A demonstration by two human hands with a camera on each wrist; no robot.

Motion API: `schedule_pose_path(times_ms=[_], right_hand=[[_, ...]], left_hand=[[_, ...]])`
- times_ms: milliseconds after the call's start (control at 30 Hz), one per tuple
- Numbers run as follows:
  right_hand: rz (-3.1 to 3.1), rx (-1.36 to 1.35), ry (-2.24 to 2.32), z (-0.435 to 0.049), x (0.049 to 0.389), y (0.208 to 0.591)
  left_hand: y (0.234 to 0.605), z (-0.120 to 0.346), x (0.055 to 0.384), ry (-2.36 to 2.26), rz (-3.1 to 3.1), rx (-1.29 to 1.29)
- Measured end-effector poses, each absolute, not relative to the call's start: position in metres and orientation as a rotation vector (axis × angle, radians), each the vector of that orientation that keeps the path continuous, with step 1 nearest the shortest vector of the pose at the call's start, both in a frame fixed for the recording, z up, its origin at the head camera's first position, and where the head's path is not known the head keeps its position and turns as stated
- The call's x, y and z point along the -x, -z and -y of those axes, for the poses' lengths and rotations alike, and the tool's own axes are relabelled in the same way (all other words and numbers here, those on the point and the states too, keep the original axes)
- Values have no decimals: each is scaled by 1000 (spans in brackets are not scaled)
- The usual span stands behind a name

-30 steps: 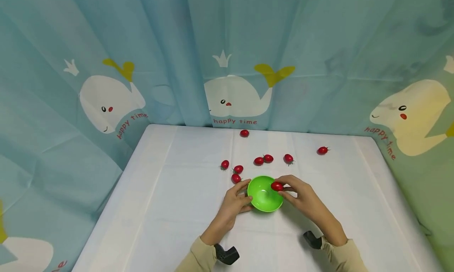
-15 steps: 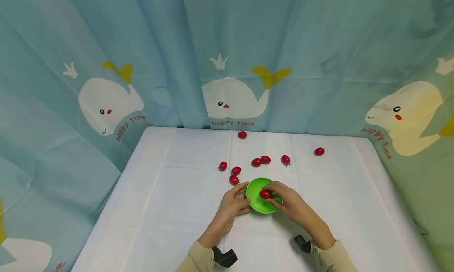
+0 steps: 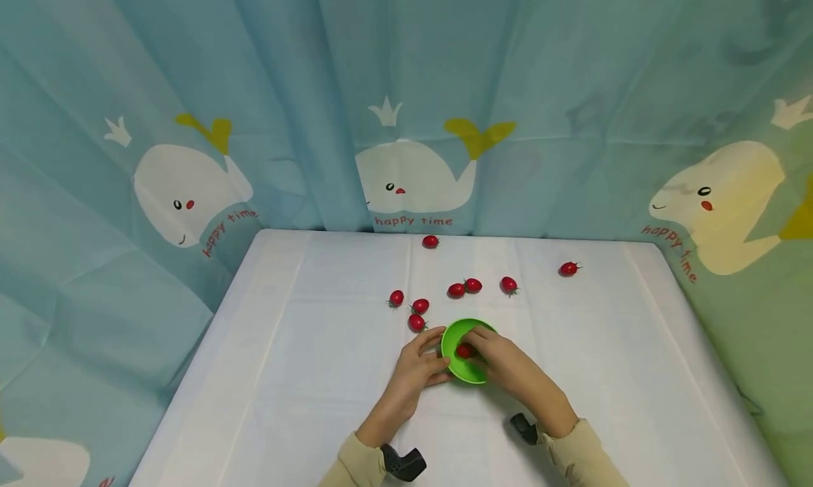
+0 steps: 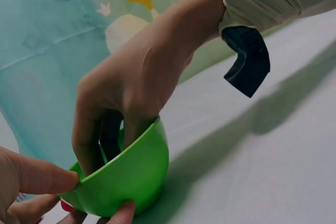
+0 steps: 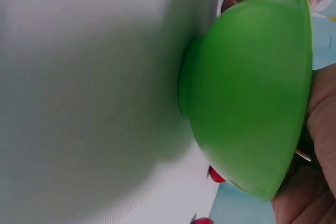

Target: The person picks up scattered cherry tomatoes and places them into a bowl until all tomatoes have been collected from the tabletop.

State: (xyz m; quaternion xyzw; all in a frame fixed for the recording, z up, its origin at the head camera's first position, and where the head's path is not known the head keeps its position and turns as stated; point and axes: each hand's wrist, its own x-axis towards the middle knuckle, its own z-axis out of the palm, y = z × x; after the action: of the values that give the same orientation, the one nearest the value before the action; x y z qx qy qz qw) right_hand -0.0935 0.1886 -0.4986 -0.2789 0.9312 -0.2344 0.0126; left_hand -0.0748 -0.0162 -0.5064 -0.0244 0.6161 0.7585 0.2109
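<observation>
A small green bowl (image 3: pixel 450 346) sits on the white-covered table, and the left hand (image 3: pixel 411 374) holds its left side, digits at the rim and against the outer wall. The right hand (image 3: pixel 511 367) reaches down over the right rim with its fingers inside the bowl. A red cherry tomato (image 3: pixel 464 351) is pinched at those fingertips, low in the bowl. In the left wrist view the bowl wall (image 4: pixel 131 174) hides the right fingertips. From the right wrist the bowl's outer side (image 5: pixel 252 82) blocks sight of the tomato inside.
Several cherry tomatoes lie beyond the bowl, the closest one (image 3: pixel 416 322) near the left fingertips. One (image 3: pixel 430 241) is by the back edge, another (image 3: pixel 568 269) far right. A blue whale-print curtain (image 3: pixel 305 120) hangs behind the table (image 3: pixel 305 402). Dark devices (image 3: pixel 404 464) sit at both wrists.
The right hand has carried the cherry tomato from above the bowl's right rim leftward and down into the bowl. The left hand stays on the bowl. The head view has shifted slightly.
</observation>
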Motion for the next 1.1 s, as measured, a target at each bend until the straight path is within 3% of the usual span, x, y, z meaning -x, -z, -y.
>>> schedule_pose_path(times_ms=[1100], right_hand=[[-2859, 726, 790, -190, 100, 485]], left_hand=[[511, 14, 73, -2112, -1706, 60]])
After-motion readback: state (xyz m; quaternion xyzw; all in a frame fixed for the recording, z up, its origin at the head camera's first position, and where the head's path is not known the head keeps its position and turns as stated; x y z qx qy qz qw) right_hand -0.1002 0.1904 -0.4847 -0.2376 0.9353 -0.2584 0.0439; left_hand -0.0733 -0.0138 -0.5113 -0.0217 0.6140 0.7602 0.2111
